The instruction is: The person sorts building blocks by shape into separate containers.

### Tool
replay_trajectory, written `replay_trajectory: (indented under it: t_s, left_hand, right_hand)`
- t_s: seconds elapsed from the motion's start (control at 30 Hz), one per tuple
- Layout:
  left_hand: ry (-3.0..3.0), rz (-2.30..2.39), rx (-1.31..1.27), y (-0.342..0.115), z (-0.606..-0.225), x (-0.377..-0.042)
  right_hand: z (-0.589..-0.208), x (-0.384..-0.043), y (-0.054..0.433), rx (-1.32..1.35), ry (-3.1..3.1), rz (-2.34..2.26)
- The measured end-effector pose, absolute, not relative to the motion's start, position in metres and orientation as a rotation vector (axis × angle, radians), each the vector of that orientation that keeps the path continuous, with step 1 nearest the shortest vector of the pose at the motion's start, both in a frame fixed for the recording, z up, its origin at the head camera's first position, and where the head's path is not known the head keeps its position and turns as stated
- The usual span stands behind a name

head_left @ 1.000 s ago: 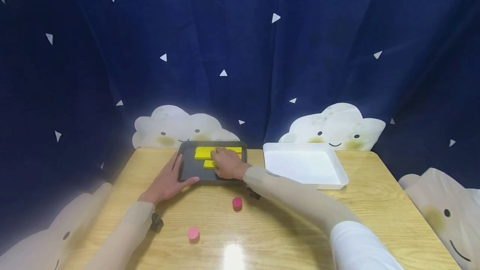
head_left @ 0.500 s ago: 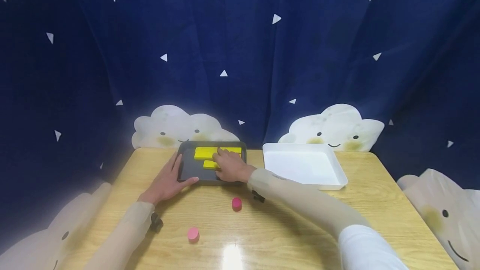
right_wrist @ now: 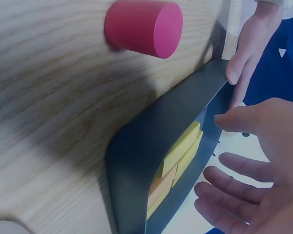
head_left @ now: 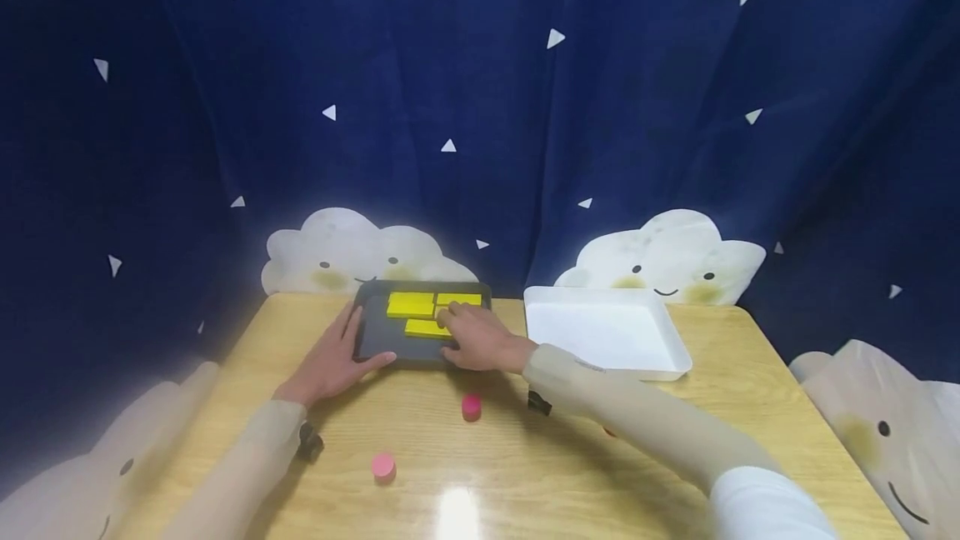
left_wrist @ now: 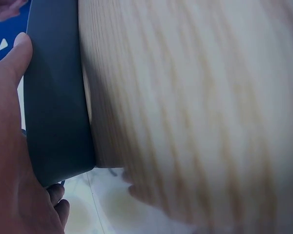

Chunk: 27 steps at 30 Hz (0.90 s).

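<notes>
A dark grey tray (head_left: pixel 375 338) lies at the back of the table, left of centre. Flat yellow blocks (head_left: pixel 411 305) lie side by side in it, and an orange block (right_wrist: pixel 161 187) shows among them in the right wrist view. My left hand (head_left: pixel 330 367) holds the tray's left end, thumb on the front rim and fingers along the left side; the left wrist view shows fingertips past the corner. Over the tray's right part hovers my right hand (head_left: pixel 480 338), fingers loosely spread with nothing between them. It hides part of the blocks and the right front corner.
To the right stands a white tray (head_left: pixel 600 336). Nearer on the table are a dark pink cylinder (head_left: pixel 471 407) and a light pink cylinder (head_left: pixel 383 467). Something orange-red (head_left: pixel 609 432) peeks out below my right sleeve. A blue curtain (head_left: pixel 450 90) hangs behind the table.
My right hand has drawn back to the right and slightly nearer, loosening its fingers and uncovering more of the yellow blocks. The left hand stays on the tray's end.
</notes>
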<state>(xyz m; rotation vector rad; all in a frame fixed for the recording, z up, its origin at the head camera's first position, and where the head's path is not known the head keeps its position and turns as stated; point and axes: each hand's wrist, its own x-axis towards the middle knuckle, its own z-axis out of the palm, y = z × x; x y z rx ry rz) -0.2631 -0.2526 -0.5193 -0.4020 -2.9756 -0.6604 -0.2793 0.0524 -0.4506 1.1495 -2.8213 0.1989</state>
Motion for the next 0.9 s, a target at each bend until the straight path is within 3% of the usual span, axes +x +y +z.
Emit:
replay_trajectory:
  t_s: [0.9]
  left_hand:
    - [-2.972, -0.666, -0.396, -0.253, -0.52, -0.263]
  right_hand:
    - [-0.443, -0.235, 0.129, 1.07, -2.781, 0.348]
